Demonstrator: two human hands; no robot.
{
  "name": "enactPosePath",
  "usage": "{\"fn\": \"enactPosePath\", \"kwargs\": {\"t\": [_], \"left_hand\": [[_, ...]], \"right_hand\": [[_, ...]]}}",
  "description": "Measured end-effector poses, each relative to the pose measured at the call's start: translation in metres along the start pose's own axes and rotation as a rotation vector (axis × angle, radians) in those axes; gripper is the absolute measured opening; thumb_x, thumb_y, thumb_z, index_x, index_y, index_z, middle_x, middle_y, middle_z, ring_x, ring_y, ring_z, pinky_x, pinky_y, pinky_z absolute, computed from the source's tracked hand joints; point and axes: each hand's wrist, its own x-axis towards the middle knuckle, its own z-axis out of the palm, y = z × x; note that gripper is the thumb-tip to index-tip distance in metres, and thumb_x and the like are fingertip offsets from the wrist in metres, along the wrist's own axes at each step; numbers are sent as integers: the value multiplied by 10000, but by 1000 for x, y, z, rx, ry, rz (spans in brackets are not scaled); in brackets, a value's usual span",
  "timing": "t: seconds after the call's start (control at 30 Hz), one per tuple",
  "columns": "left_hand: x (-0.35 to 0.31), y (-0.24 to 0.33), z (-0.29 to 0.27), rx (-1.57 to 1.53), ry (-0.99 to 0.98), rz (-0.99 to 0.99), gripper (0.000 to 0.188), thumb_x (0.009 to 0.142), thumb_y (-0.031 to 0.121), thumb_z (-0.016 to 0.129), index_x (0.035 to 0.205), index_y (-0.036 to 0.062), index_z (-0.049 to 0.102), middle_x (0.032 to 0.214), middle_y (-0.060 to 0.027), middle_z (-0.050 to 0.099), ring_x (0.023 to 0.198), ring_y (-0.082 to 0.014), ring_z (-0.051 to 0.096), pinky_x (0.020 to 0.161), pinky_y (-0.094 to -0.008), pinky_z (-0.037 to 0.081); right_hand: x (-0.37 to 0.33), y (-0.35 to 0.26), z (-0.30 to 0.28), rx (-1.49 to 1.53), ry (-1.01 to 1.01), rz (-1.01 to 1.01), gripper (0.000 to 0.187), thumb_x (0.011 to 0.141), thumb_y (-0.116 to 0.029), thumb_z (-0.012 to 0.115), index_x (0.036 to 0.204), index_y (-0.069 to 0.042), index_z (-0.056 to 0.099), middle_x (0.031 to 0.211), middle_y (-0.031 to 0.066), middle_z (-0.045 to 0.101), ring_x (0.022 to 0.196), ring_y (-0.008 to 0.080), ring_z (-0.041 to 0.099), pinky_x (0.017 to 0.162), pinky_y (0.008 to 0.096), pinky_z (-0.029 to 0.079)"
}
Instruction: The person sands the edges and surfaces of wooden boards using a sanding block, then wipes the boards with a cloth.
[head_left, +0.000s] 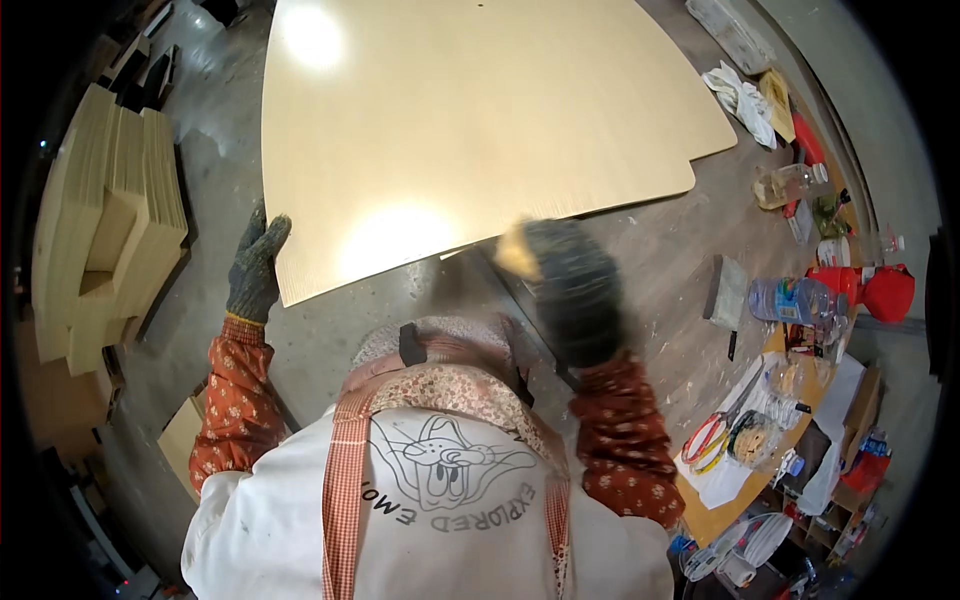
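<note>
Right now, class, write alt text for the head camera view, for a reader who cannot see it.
A person in work gloves stands over a large pale wood panel: the left hand rests flat at its near corner, and the right hand, blurred, is raised near its front edge. Stacked cut boards stand at left; bottles, scissors and clutter lie at right.

A pale wooden panel (470, 120) with a smooth, slightly glossy face is seen, glare spots being reflected on it. Knitted, rough-looking cloth gloves are worn on the left hand (255, 265) and right hand (570, 285). On the left, matt, raw-looking wood boards (110, 220) are stacked on a rough, stained concrete floor (660, 260).
</note>
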Motion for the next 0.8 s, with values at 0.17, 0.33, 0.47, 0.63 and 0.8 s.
{"fn": "enactPosePath", "kwargs": {"t": [0.17,0.33,0.47,0.63,0.8], "left_hand": [[0,-2,-3,58,20,-32,603,946,112,594,1479,-2,336,1368,-125,525,1173,-184,559,973,-299,474],[1,1,-1,78,-6,-40,587,959,130,581,1478,3,341,1370,-116,527,1179,-174,555,979,-300,469],[0,1,0,86,-17,-74,580,961,140,582,1475,4,350,1367,-112,530,1170,-165,559,975,-300,468],[0,-1,-3,135,-6,-32,575,961,153,589,1467,0,364,1353,-108,540,1153,-159,565,964,-295,469],[2,-6,-7,106,6,-51,569,958,148,596,1461,1,376,1344,-95,548,1159,-157,558,979,-295,456]], "right_hand": [[-4,1,7,35,29,3,274,970,-161,503,1178,-7,594,1079,150,645,978,233,633,862,360,547],[1,11,-12,79,80,116,305,917,-55,559,1214,14,586,1185,181,638,1096,276,621,958,400,511],[-4,-55,20,6,-101,-64,364,931,-68,542,1291,-11,547,1317,159,573,1196,275,577,1051,383,462],[-5,-24,3,302,71,222,293,911,-57,595,1197,8,612,1120,168,668,1038,256,657,917,369,541],[-3,6,-12,165,291,407,281,881,-97,679,1125,34,634,1072,168,673,926,271,677,796,346,569]]}}
